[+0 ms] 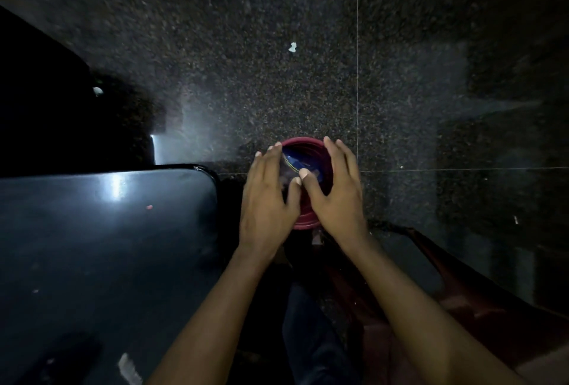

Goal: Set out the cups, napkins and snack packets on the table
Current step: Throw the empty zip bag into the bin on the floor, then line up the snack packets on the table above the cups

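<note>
A round red tub (311,144) stands on the dark speckled floor, just right of the table's corner. Inside it I make out a blue shiny packet (303,160) and something clear; the rest of its contents are hidden by my hands and the dim light. My left hand (271,197) hovers over the tub's left side with fingers spread. My right hand (334,190) hovers over its right side, fingers spread, thumb pointing into the tub. Neither hand visibly grips anything.
A dark glossy table (101,246) fills the lower left, its rounded corner near the tub, with small specks on it. A reddish-brown chair (455,289) sits at lower right. A scrap of white paper (292,47) lies on the floor beyond. My dark trouser leg (311,338) is below.
</note>
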